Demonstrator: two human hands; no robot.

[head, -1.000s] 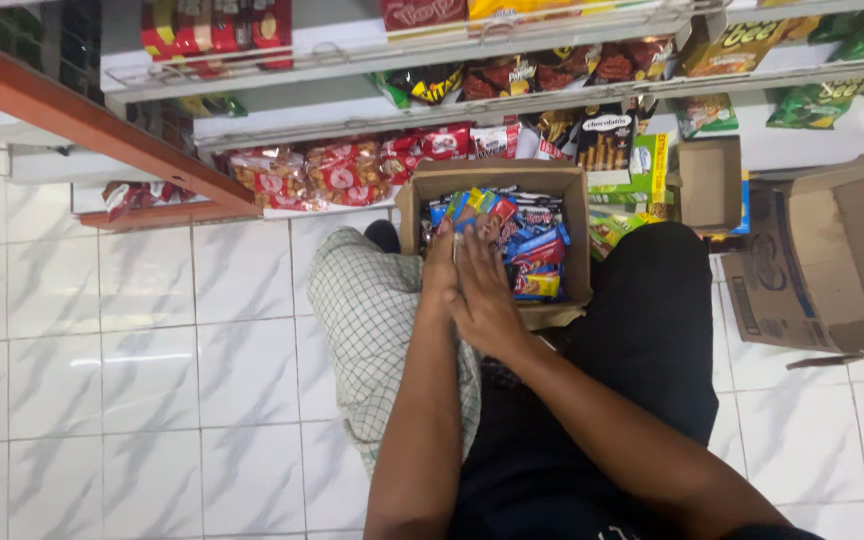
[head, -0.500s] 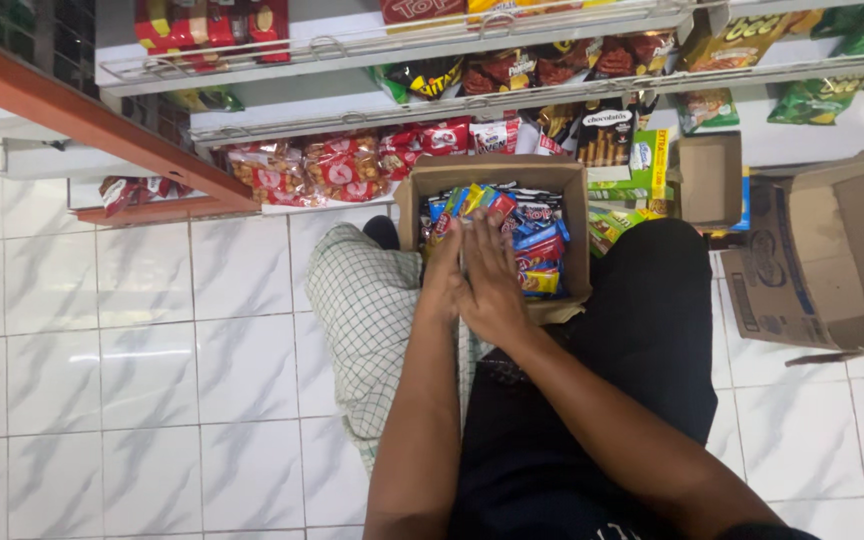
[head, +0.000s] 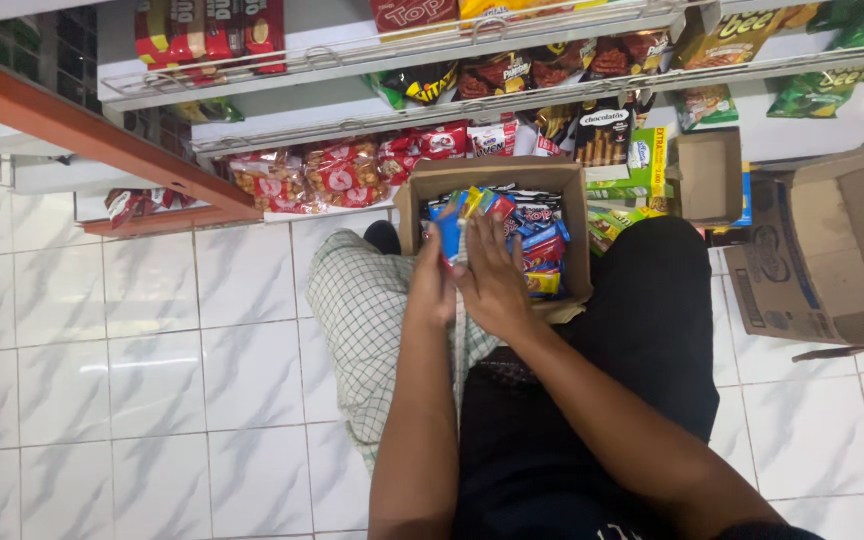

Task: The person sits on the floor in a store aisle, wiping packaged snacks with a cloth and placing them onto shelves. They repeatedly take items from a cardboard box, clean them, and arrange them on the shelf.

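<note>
White floor tiles (head: pixel 152 330) lay below snack shelves (head: pixel 372 100). An open cardboard box (head: pixel 577 230) of packets was propped between the knees. A blue packet (head: pixel 450 232) was pinched by the left hand (head: pixel 432 285); the right hand (head: pixel 492 280) lay flat, fingers spread, on the packets.

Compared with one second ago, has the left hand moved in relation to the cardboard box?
Yes. The left hand has come up toward the box's left edge, and its fingers now grip a blue packet.
</note>
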